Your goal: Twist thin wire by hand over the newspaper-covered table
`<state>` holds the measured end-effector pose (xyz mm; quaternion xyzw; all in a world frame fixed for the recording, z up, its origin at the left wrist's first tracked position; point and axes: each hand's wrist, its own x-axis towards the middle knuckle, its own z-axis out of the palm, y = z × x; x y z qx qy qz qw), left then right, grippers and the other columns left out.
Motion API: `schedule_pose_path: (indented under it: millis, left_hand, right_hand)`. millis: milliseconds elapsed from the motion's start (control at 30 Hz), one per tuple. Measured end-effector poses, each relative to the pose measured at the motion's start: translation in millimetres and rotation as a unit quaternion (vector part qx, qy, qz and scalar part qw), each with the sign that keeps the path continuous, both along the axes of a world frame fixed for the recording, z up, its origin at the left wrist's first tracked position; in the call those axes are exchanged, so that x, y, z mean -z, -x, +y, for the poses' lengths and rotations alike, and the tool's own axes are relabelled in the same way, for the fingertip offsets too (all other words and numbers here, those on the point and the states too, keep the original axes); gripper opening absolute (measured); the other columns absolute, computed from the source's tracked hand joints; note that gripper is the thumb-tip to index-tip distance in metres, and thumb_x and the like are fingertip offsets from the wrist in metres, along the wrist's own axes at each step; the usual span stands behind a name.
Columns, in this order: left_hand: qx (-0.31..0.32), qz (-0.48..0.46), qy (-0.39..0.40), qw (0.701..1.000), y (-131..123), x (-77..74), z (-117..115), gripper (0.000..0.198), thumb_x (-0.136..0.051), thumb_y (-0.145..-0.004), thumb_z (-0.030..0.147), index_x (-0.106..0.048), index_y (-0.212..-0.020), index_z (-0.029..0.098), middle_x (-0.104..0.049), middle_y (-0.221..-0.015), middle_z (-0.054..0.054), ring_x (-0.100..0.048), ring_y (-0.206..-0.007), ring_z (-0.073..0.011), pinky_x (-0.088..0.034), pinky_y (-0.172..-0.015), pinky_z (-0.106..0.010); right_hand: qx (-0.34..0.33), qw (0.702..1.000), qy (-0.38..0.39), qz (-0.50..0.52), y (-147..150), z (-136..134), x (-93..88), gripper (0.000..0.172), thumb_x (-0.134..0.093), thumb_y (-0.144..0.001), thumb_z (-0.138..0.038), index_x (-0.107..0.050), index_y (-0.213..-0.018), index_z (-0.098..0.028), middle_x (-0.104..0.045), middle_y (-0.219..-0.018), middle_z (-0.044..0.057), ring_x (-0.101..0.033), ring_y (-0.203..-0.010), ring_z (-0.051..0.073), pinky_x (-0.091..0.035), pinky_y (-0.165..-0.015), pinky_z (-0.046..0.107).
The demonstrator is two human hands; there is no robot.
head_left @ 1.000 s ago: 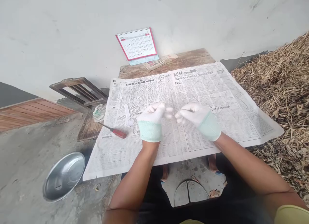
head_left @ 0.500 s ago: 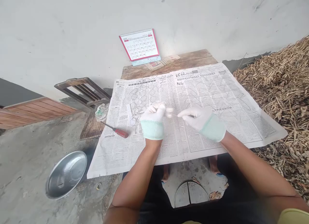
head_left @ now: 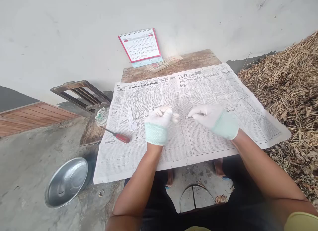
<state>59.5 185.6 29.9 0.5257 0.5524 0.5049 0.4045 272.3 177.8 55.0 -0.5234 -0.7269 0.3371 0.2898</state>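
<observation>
My left hand (head_left: 161,118), in a white glove with a pale green cuff, is pinched above the newspaper (head_left: 159,159). To its right my right hand (head_left: 208,116), gloved alike, has thumb and fingertips pressed together. Whatever the fingers hold is too thin or faint to make out. Left of my hands lie a white spoon-like strip with a round end (head_left: 131,120) and a screwdriver with a red handle (head_left: 122,137). Thin curly lines or threads (head_left: 139,98) spread over the paper's upper part.
A desk calendar (head_left: 140,47) stands at the back of the wooden table (head_left: 198,58). At left are a wooden chair (head_left: 81,91) with a crumpled plastic bag (head_left: 101,116) and a metal basin (head_left: 67,183) on the floor. Dry leaves (head_left: 293,85) are heaped at right.
My right hand has moved right, away from my left hand, so the gap between them is wider. The thin strand seen between them earlier is hardly visible now. The view has shifted slightly.
</observation>
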Motion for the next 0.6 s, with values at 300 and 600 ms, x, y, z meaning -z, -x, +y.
schedule_pose_path:
  millis: [300,600]
  left_hand:
    - [0.101,0.254,-0.205,0.940,14.0,-11.5,-3.2,0.051,-0.083,-0.086,0.057,-0.075,-0.127,0.028,-0.063,-0.154,-0.011,-0.062,-0.139,-0.0340,-0.049,-0.119,-0.052]
    - [0.221,0.272,-0.129,0.928,16.7,-9.8,3.4,0.039,-0.064,-0.097,0.063,-0.083,-0.091,0.029,-0.082,-0.109,-0.006,-0.076,-0.106,-0.0281,-0.058,-0.103,-0.046]
  right_hand:
    - [0.029,0.998,-0.011,0.046,-9.9,4.4,0.3,0.024,-0.056,-0.093,-0.021,-0.078,-0.083,-0.023,-0.079,-0.088,0.000,-0.073,-0.087,0.018,-0.055,-0.078,0.031]
    - [0.020,0.999,-0.029,0.038,-11.7,3.7,6.2,0.026,-0.056,-0.093,-0.022,-0.081,-0.094,-0.026,-0.080,-0.094,0.000,-0.074,-0.091,0.019,-0.056,-0.081,0.033]
